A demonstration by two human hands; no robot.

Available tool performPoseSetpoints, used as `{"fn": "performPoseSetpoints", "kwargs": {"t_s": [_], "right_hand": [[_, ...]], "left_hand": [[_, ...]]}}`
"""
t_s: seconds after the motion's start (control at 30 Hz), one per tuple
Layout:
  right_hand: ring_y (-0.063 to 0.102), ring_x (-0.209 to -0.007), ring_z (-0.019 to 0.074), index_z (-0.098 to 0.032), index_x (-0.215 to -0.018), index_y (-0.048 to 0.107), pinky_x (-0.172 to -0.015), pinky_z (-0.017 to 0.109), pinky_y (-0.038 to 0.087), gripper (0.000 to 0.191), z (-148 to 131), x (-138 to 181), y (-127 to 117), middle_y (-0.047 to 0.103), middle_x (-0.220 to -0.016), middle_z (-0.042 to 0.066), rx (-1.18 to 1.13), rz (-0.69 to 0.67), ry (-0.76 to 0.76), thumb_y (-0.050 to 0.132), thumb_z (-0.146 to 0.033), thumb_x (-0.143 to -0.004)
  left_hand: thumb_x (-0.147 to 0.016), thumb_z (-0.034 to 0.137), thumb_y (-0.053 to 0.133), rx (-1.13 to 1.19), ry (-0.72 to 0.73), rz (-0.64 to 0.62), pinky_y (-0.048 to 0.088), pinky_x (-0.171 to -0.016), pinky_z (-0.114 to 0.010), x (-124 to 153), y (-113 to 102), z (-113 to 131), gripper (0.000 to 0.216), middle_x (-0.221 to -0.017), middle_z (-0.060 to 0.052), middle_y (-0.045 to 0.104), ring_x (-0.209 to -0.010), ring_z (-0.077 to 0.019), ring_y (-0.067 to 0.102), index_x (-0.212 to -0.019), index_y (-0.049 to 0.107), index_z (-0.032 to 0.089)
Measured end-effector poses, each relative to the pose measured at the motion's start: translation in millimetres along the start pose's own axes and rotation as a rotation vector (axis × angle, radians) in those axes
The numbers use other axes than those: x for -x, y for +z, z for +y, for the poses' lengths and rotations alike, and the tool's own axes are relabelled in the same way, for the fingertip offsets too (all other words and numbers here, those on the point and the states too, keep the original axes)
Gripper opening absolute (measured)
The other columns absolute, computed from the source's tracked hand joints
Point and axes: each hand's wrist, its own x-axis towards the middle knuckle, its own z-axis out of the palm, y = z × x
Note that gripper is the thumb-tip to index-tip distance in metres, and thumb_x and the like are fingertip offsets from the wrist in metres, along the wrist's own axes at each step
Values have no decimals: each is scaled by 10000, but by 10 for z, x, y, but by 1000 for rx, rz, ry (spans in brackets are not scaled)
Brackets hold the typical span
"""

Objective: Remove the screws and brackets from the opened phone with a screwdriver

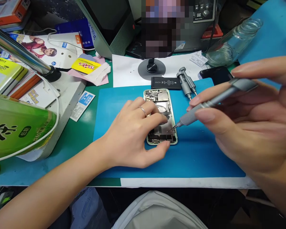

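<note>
Mat (193,156), phone (164,129) under left hand (131,133), near right hand (255,127)

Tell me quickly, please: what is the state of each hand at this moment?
Left hand: open, bent over the opened phone; whether it presses cannot be told.
Right hand: closed, holding a screwdriver, tip at the phone.

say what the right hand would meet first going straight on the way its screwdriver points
The opened phone: the screwdriver in the right hand points at its inside, near the right edge. Depth is unclear, so they may be touching.
</note>
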Motion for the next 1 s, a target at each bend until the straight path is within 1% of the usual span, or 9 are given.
{"fn": "performPoseSetpoints", "kwargs": {"t_s": [0.07,0.2,0.27,0.37,0.47,0.53,0.7,0.87,1.0], "right_hand": [[761,-932,120,-417,-1341,672,-728,225,722,757,-14,1,-1,641,-1248,-34,-45,-58,13,859,-45,-709],[771,-867,108,-444,-1390,634,-670,178,703,805,-76,-35,41,726,-1009,-65,-40,-153,-71,853,-50,-723],[766,-813,95,-381,-1355,668,-690,154,693,717,-109,-54,53,756,-972,-59,50,-171,-118,856,-66,-739],[764,-774,83,-238,-1158,741,-715,99,665,443,-142,-75,58,780,-980,-20,194,-203,-203,845,-70,-761],[766,-781,75,-197,-1073,732,-732,68,648,301,-147,-83,65,772,-939,-9,222,-258,-246,805,-71,-809],[766,-788,79,-208,-1163,721,-718,74,648,371,-133,-74,76,763,-931,-9,230,-250,-249,795,-76,-825],[772,-821,112,-307,-1455,611,-646,124,652,754,-94,-17,113,755,-965,-23,281,-176,-271,852,-95,-772],[773,-803,132,-394,-1506,568,-545,168,629,825,-111,0,119,761,-965,-42,311,-187,-234,853,-128,-779],[774,-789,142,-406,-1518,555,-571,191,653,833,-115,9,124,767,-969,-46,325,-187,-237,843,-128,-787]], "left_hand": [[-878,422,712,-22,7,-58,394,-771,-435,7,5,4,335,-1040,-84,684,-909,-257,532,-1090,739,164],[-906,427,710,-49,23,-105,353,-762,-424,6,11,-1,276,-1018,-56,662,-919,-251,528,-1041,724,187],[-918,430,702,-69,20,-126,339,-756,-417,-1,9,-6,263,-994,-49,647,-925,-251,530,-1015,718,186],[-939,442,684,-91,14,-155,321,-749,-411,-7,6,-16,260,-968,-45,625,-937,-252,533,-975,705,185],[-944,435,685,-96,16,-154,314,-747,-408,-3,11,-27,250,-958,-43,618,-941,-249,535,-945,689,185],[-945,434,689,-86,14,-153,315,-749,-408,2,18,-33,248,-961,-41,619,-939,-247,536,-961,690,187],[-945,443,693,-66,3,-141,307,-737,-405,7,39,-40,258,-975,-41,628,-954,-249,546,-983,691,188],[-958,451,679,-89,8,-139,299,-732,-406,6,52,-44,271,-977,-41,637,-945,-246,548,-986,694,182],[-965,451,670,-96,17,-128,306,-742,-411,17,48,-40,271,-981,-43,637,-958,-249,551,-978,692,181]]}}
